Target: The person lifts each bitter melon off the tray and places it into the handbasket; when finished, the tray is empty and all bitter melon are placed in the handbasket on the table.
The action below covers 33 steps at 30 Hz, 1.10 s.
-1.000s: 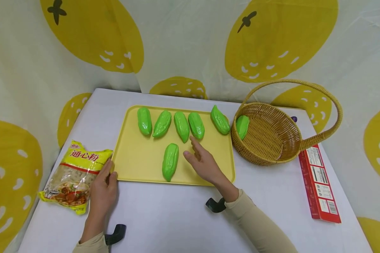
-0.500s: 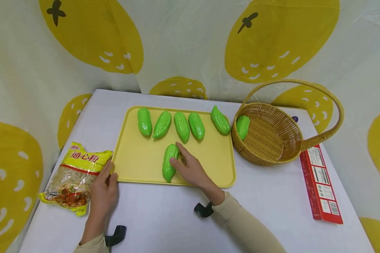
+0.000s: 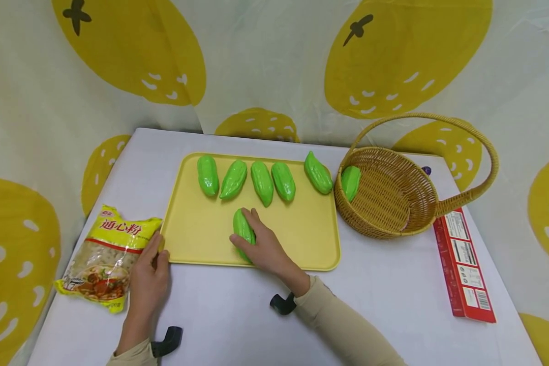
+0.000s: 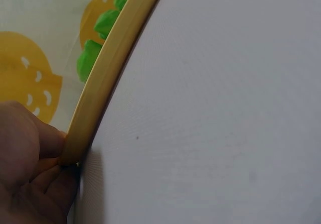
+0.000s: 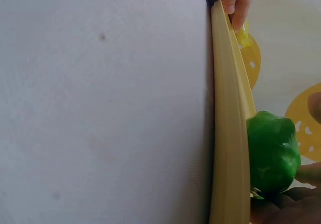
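My right hand (image 3: 269, 249) has the green vegetable (image 3: 243, 225)

I see it on the tray (image 3: 196, 234), its long way running near to far. My left hand (image 3: 148, 272) is farther off, pinching the tray's corner. The right wrist view shows the vegetable's round end; only the head view shows the basket (image 3: 366, 226).

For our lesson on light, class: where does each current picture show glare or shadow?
Head view: small bright glints on the yellow bag; left wrist view: a soft shadow on the white cloth beside the left hand; right wrist view: shiny highlights on the green vegetable.
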Each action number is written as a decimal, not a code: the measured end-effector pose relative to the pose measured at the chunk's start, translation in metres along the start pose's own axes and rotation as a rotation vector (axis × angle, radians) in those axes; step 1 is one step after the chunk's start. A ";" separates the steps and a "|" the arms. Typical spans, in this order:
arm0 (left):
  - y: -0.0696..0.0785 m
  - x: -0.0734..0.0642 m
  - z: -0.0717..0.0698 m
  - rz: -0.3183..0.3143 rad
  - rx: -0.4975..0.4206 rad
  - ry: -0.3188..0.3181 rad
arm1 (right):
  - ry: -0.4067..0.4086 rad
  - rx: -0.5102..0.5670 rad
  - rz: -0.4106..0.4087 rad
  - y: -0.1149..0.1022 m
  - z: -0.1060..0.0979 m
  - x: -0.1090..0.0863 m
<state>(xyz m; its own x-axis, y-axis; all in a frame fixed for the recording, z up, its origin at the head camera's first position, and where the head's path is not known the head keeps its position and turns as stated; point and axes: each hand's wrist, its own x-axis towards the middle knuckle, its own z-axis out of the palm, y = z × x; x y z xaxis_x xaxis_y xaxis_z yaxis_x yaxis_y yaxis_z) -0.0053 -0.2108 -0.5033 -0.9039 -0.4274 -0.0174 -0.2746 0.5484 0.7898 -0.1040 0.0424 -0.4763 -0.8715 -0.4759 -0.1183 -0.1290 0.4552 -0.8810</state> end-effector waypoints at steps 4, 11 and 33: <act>0.001 0.000 0.000 -0.005 0.001 0.001 | -0.005 -0.016 0.011 0.002 0.002 -0.001; 0.003 0.000 -0.001 -0.013 0.001 0.002 | -0.003 -0.095 -0.045 0.005 0.005 -0.002; 0.002 -0.001 -0.001 -0.011 0.003 -0.001 | 0.047 -0.043 -0.062 0.006 -0.004 -0.001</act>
<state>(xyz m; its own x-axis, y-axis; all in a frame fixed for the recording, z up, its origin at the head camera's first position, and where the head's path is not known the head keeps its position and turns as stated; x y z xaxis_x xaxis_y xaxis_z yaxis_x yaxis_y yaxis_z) -0.0049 -0.2103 -0.5012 -0.9012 -0.4326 -0.0263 -0.2851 0.5461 0.7877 -0.1058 0.0483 -0.4794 -0.8823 -0.4690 -0.0413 -0.2032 0.4583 -0.8652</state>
